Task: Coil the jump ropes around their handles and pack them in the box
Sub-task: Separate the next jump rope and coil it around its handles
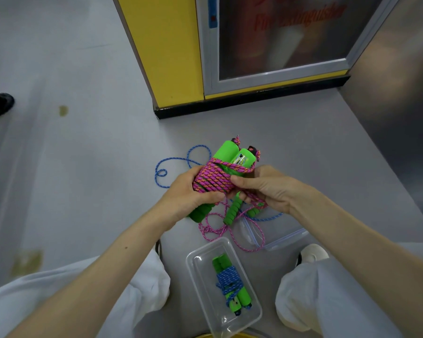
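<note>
Bare forearms reach out over knees in pale trousers, and between those knees sits the clear plastic box on the grey floor; inside it lies one blue rope bundle, wound round its green handles. Just beyond the box, held up over the floor, is the pink-and-orange rope, coiled in tight turns about the middle of a pair of green handles, whose tops stick out past the coil and whose foam ends show below it; the left hand grips this bundle from the side, fingers wrapped behind and thumb curled underneath; the right hand is closed on the same rope, thumb laid against the coil, fingers curled, one strand running from the top turn to it. Under the hands a thinner loose pink cord lies tangled on the floor; two more ribbed green handles show there, though I cannot tell whose they are; a loose blue rope loops away to the left. Beside the box, to the right, lies its clear lid with a blue edge; a white shoe is near it. Farther off stands a yellow cabinet with a glass door; a dark shoe shows at the far left.
</note>
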### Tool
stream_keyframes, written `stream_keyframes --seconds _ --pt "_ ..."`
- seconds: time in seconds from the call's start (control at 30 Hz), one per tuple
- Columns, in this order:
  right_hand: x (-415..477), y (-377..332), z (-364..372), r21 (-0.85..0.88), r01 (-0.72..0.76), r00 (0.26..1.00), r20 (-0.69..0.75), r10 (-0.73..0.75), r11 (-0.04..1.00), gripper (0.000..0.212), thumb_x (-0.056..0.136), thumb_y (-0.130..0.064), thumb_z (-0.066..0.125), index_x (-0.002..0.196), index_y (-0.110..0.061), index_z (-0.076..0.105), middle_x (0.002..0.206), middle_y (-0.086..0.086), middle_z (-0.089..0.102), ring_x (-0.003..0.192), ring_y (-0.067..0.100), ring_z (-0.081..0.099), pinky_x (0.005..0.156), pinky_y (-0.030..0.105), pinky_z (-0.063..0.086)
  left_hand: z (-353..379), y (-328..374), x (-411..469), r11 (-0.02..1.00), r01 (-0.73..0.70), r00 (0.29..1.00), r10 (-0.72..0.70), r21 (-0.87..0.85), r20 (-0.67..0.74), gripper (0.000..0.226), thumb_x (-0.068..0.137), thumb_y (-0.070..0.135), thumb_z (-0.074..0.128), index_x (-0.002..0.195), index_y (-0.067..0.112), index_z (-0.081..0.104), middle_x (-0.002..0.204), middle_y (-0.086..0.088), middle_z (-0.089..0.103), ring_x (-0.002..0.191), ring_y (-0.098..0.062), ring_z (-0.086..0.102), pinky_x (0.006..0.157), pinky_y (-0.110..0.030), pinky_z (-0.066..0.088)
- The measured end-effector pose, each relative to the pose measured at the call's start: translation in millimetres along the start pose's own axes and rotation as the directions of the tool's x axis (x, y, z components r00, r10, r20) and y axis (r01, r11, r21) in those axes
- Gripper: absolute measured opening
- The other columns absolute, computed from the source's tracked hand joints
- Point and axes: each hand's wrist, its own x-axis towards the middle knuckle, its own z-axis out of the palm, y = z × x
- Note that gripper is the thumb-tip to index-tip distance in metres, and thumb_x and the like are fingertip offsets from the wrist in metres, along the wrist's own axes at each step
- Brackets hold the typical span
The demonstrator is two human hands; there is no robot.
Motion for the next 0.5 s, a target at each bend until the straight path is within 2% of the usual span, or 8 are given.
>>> stream_keyframes --seconds 0.1,0.33,0.4,0.5 --pt "0.3 -0.8 -3.3 0.016 0.025 0.999 -0.031 -0.025 1.0 0.008 0.084 0.003 0.062 0.089 0.008 0.066 0.065 0.012 0.069 0.05 0.012 0.064 0.047 0.017 0.052 -3.9 -1.9 2.1 0.999 -0.015 0.998 0.017 0.037 -0.053 0.048 0.072 0.015 0.08 0.112 0.024 0.054 0.094 0.001 0.064 0.078 -0.006 0.062 0.06 -0.011 0.05" --pt "3.1 1.8 2.2 0.031 0.121 0.98 -0.162 -0.114 0.992 0.005 0.082 0.004 0.066 0.086 0.006 0.067 0.061 0.014 0.069 0.049 0.016 0.066 0.047 0.019 0.054 -5.2 -4.8 6.4 0.984 -0.034 0.996 0.049 0.173 -0.081 0.054 0.071 0.021 0.081 0.117 0.023 0.052 0.098 0.005 0.062 0.084 -0.007 0.061 0.067 -0.017 0.049" --pt "3.0 2.3 3.2 0.06 0.147 0.979 -0.15 -0.137 0.987 0.004 0.08 0.003 0.067 0.084 0.004 0.067 0.063 0.014 0.069 0.051 0.016 0.066 0.05 0.02 0.055 -5.1 -5.4 7.8 0.983 -0.027 0.995 0.043 0.179 -0.086 0.055 0.071 0.022 0.08 0.118 0.022 0.052 0.098 0.005 0.062 0.085 -0.008 0.06 0.067 -0.018 0.049" --pt "1.7 4.0 4.9 0.098 0.198 0.977 -0.098 -0.189 0.975 0.017 0.074 0.007 0.069 0.091 0.006 0.065 0.069 0.015 0.07 0.059 0.018 0.069 0.057 0.02 0.057 -6.8 -5.0 8.3 0.991 0.004 0.996 0.009 0.134 -0.092 0.053 0.072 0.02 0.08 0.118 0.022 0.052 0.097 0.003 0.062 0.083 -0.009 0.06 0.062 -0.015 0.046"
